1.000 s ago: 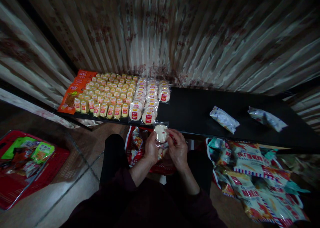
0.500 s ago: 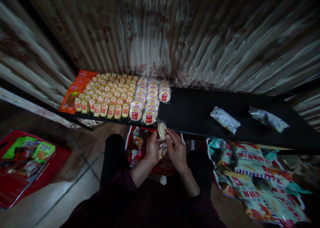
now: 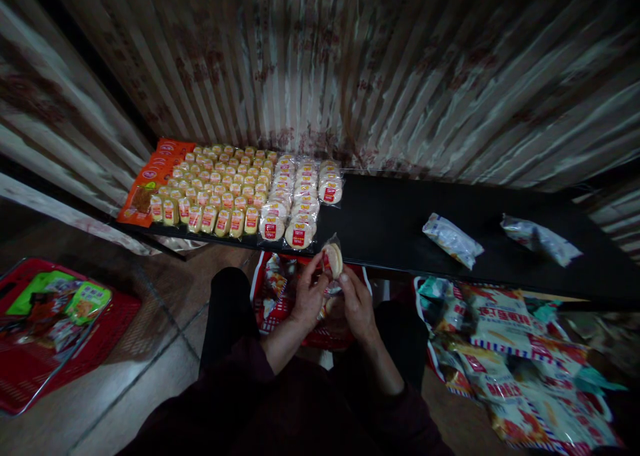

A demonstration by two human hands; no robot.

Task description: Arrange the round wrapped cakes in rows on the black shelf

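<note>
My left hand [image 3: 308,295] pinches a clear-wrapped round cake [image 3: 334,259] at its left side. On the lower right, my right hand [image 3: 358,307] has its thumb and fingers against the same packet. The cake is pale, stands tilted nearly on edge and shows a bit of red label. Below the hands is a red basket [image 3: 261,289] with several wrapped snacks, partly hidden by my hands. Just ahead, on the black shelf [image 3: 380,216], rows of similar round cakes [image 3: 301,231] lie overlapping with red labels up.
Small oblong wrapped cakes [image 3: 223,223] and orange packets [image 3: 140,189] fill the shelf's left end. Two silvery packets [image 3: 453,239] lie towards its right. A basket heaped with large snack bags [image 3: 505,323] is at right; another red basket [image 3: 100,349] stands on the floor at left.
The wrapped cake has moved slightly up and right in my hands and turned, so its red label now shows. My right hand's fingers have shifted lower on the packet.
</note>
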